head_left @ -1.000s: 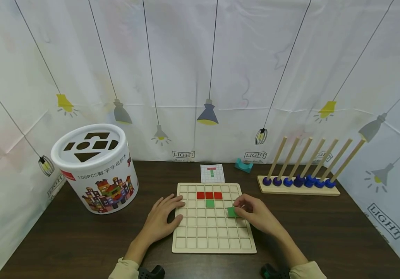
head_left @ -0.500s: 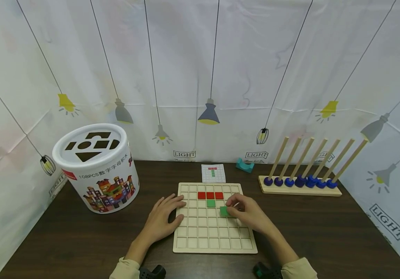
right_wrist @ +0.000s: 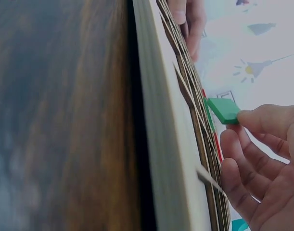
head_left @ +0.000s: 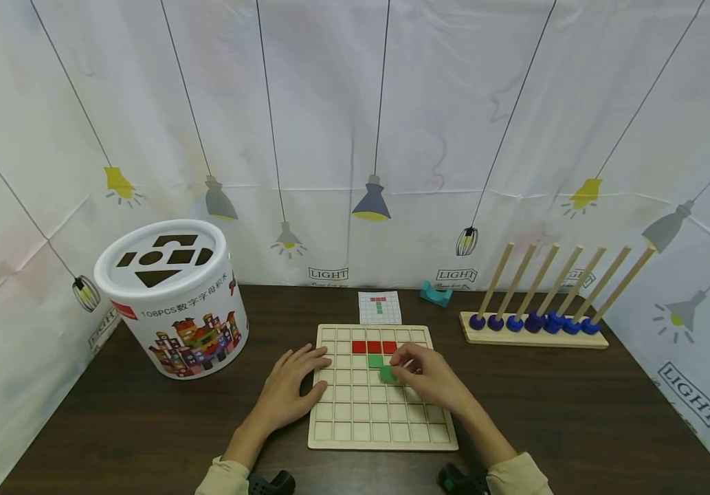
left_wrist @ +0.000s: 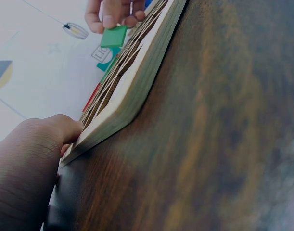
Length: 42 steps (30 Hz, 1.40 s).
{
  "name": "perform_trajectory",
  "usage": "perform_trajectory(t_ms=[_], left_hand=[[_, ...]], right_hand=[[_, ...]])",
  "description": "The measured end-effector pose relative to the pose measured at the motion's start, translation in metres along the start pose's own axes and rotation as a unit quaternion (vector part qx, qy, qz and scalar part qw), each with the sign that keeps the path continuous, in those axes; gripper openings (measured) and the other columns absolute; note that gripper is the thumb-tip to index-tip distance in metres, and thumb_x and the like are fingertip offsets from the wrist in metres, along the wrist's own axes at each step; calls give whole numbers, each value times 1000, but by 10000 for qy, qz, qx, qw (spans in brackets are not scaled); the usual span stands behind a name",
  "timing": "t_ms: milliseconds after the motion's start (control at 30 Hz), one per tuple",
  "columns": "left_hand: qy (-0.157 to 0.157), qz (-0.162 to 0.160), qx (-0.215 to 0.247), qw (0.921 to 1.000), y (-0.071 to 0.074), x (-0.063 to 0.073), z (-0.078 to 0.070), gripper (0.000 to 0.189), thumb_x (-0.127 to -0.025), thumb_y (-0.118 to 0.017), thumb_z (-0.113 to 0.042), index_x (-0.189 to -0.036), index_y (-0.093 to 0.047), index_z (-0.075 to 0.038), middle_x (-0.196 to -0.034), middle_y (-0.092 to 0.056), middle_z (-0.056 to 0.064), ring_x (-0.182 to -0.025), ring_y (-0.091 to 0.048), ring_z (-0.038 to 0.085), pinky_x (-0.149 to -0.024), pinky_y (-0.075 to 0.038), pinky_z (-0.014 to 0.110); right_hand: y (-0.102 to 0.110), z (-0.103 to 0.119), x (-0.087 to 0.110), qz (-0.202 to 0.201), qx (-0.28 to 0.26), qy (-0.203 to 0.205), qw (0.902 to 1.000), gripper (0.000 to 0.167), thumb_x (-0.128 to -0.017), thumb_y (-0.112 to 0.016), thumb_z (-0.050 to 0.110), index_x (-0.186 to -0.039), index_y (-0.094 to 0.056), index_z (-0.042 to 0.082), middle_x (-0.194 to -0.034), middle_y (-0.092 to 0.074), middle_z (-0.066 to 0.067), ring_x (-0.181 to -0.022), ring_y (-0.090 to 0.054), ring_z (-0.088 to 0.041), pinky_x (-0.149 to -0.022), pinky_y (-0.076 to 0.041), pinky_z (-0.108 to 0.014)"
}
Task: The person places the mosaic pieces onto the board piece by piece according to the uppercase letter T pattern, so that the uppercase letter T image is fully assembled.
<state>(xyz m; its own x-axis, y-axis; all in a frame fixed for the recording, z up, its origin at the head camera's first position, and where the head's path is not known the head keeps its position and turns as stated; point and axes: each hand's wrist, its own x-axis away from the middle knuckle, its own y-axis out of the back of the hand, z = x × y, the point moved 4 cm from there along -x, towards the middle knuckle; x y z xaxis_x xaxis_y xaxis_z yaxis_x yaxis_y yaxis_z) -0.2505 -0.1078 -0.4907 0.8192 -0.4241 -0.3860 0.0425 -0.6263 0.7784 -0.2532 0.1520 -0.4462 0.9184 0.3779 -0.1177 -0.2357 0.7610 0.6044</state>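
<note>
Between thumb and fingertips, my right hand pinches a green square tile, held just above the wooden grid board. My left hand lies along the board's left edge, fingers spread, fingertips and thumb resting on the rim. Three red tiles sit side by side in one row of the grid. Directly below the middle red one is another green tile. In the left wrist view the pinched tile hangs over the board's cells, the left thumb at the edge.
Behind the board lies a pattern card with a small red and green T shape. A teal arched block is beyond it. At right stands a peg rack with blue beads; at left, a large white block bucket.
My right hand has moved left across the board with the green tile, from the right-hand columns to just below the placed green tile. The left hand has stayed in place.
</note>
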Motion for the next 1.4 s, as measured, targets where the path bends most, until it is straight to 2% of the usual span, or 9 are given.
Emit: perform_trajectory(t_ms=[300, 700, 1000, 1400], left_hand=[[1, 27, -2, 10000, 0, 0, -1, 38, -92, -59, -32, -128, -60, -19, -142, -50, 2, -137, -39, 32, -112, -23, 60], [105, 86, 25, 9999, 1, 0, -1, 38, -92, -59, -31, -128, -59, -20, -143, -49, 1, -137, -38, 31, -113, -22, 59], [64, 58, 7, 10000, 1, -1, -1, 38, -91, -60, -31, -128, -60, -20, -142, -50, 1, -137, -39, 31, -113, -23, 59], [59, 51, 5, 10000, 1, -1, -1, 38, -91, -60, -31, -127, -60, -20, -142, -50, 2, -137, -39, 32, -112, -23, 60]], right_hand=[[-8, 0, -5, 34, 323, 43, 9995, 7, -90, -62, 15, -96, -63, 11, -92, -65, 0, -80, -62, -11, -69, -52, -21], [-16, 4, -11, 259, 574, -90, 9980, 8, -90, -62, 13, -94, -65, 7, -86, -65, -2, -73, -57, -10, -61, -47, -19], [-17, 5, -10, 250, 874, -66, 9958, 7, -90, -62, 14, -94, -67, 11, -84, -64, 3, -71, -54, -7, -61, -46, -19], [-15, 8, -9, 337, 758, 78, 9965, 9, -91, -61, 15, -95, -67, 9, -84, -65, 1, -69, -55, -7, -59, -46, -19]])
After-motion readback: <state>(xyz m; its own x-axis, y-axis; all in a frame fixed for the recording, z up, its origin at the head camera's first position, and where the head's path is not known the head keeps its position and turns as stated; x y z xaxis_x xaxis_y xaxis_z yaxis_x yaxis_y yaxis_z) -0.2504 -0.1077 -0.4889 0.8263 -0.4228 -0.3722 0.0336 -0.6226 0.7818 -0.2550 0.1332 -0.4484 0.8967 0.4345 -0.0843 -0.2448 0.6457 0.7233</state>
